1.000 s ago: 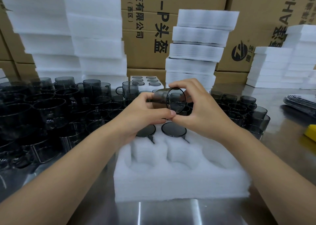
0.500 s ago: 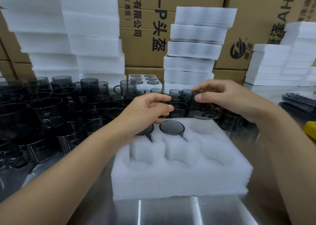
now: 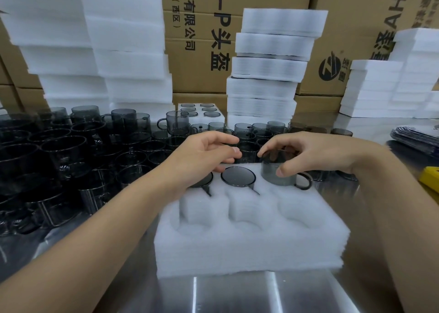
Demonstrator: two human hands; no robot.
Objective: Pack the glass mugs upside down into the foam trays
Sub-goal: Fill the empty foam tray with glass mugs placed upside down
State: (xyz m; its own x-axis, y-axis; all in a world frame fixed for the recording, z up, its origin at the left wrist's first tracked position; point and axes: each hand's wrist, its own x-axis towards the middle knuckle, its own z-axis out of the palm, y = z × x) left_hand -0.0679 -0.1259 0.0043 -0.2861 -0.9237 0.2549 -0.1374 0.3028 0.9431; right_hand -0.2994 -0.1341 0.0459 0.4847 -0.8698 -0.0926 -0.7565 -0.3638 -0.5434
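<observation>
A white foam tray point(image 3: 249, 243) with six round pockets lies in front of me on the steel table. Two smoky glass mugs sit upside down in its back row: one in the middle pocket point(image 3: 238, 176), one at the back left point(image 3: 204, 182) half hidden by my left hand. My right hand point(image 3: 306, 154) grips a third mug point(image 3: 282, 176) from above, upside down, half sunk in the back right pocket, handle pointing right. My left hand point(image 3: 206, 153) hovers over the back left mug, fingers loosely curled, holding nothing. The three front pockets hold nothing.
Several loose dark glass mugs point(image 3: 71, 151) crowd the table to the left and behind the tray. A filled foam tray point(image 3: 202, 110) stands farther back. Stacks of foam trays point(image 3: 273, 58) and cardboard boxes point(image 3: 197, 34) line the rear. A yellow object point(image 3: 430, 178) sits at the right edge.
My right hand has carried the mug from between both hands to the right and down into the back right pocket, upside down. My left hand let go and stays near the back left mug.
</observation>
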